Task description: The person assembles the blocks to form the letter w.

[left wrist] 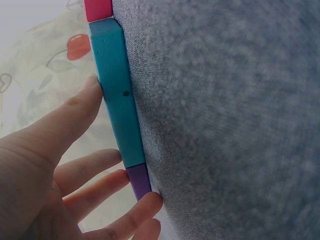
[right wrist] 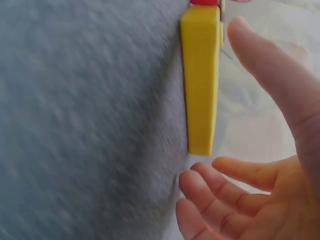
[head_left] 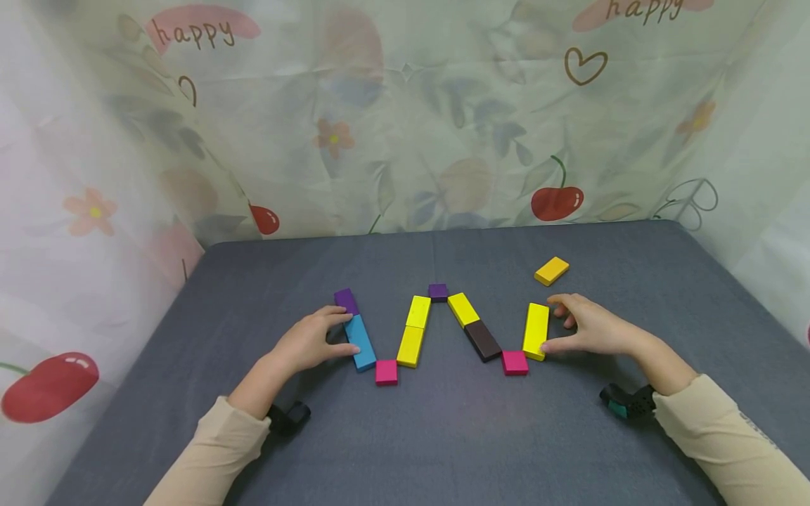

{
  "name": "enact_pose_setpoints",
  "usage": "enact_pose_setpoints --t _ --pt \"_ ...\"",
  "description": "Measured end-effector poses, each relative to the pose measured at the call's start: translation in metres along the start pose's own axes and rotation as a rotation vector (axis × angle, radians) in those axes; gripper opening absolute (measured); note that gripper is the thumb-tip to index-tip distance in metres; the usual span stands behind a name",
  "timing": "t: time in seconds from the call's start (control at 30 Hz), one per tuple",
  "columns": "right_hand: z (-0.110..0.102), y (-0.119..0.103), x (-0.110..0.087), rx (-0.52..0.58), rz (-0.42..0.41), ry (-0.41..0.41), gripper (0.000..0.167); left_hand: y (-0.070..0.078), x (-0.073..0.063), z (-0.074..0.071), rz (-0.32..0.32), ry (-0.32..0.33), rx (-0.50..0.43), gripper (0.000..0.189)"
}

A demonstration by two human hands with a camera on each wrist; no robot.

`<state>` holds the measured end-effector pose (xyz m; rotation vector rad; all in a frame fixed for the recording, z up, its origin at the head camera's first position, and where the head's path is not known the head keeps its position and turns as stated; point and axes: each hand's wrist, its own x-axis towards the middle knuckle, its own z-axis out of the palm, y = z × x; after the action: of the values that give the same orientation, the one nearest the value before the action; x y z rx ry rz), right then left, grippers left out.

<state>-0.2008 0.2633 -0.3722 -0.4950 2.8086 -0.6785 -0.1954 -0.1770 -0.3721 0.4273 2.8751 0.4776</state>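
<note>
Coloured blocks form a zigzag, like a W, on the dark table. At its left end lie a blue block (head_left: 360,346) and a purple block (head_left: 346,301), end to end. My left hand (head_left: 306,339) is beside them, with its thumb at the blue block's side and fingertips near the seam with the purple one. At the right end lies a long yellow block (head_left: 536,330). My right hand (head_left: 588,325) is next to it, thumb by its near end and fingers spread apart past its far end; in the right wrist view the palm holds nothing.
Red blocks (head_left: 387,372) sit at the two lower corners, and a small purple block (head_left: 438,292) at the middle peak. Yellow blocks (head_left: 410,346) and a dark brown block (head_left: 483,341) make the inner strokes. A loose orange-yellow block (head_left: 552,270) lies behind my right hand.
</note>
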Motion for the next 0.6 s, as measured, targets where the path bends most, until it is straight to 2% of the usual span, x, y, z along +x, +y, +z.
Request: enact_pose_setpoints --t 0.13,0.33,0.6 --pt "-0.009 0.007 0.005 0.036 0.011 0.012 0.077 0.000 -0.001 -0.001 0.003 0.002 -0.003 0.067" --pt "-0.020 0.015 0.016 0.039 0.114 0.081 0.065 0.000 -0.001 -0.001 0.009 0.000 0.000 0.067" --pt "-0.031 0.031 0.032 0.070 0.240 0.155 0.068 0.001 -0.001 -0.001 0.007 -0.002 0.005 0.067"
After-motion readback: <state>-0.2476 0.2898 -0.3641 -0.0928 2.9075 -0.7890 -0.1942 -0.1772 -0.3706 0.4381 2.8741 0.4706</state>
